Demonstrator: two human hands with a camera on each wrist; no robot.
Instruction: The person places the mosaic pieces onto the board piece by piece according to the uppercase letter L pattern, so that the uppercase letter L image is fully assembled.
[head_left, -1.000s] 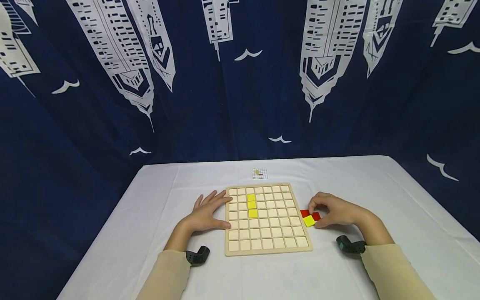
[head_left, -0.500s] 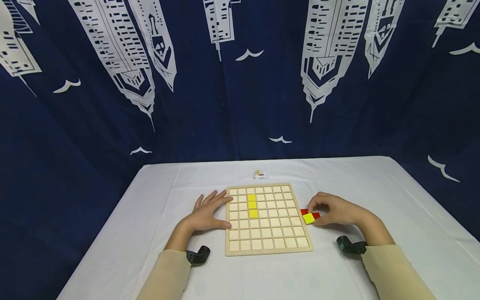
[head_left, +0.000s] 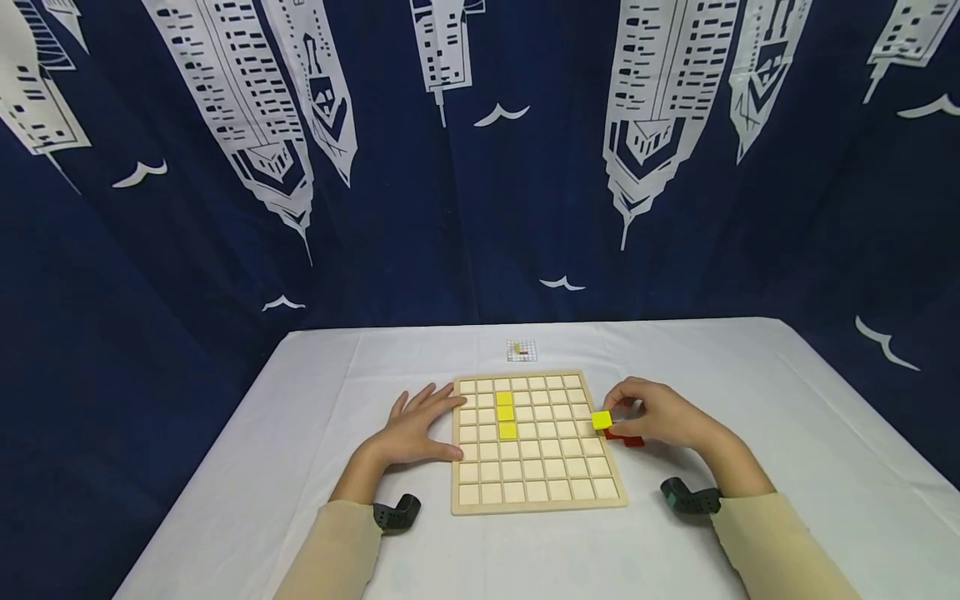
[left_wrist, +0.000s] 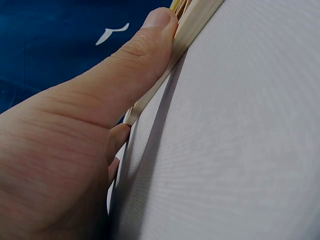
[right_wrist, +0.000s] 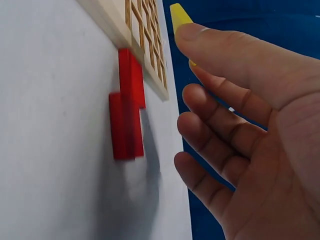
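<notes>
A wooden grid board lies on the white table, with three yellow tiles in one column. My left hand rests at its left edge, fingers spread; in the left wrist view the thumb of that hand touches the board's rim. Between thumb and forefinger my right hand pinches a yellow tile, raised over the board's right edge. The right wrist view shows this tile partly hidden by the thumb of the hand, above two red tiles beside the board.
Behind the board a small printed grid card lies on the table. A dark blue curtain with white building and bird shapes hangs beyond the table's far edge. Black devices are strapped to both wrists.
My right hand has lifted the yellow tile off the red ones and moved it left to the board's right edge. The left hand has stayed in place.
</notes>
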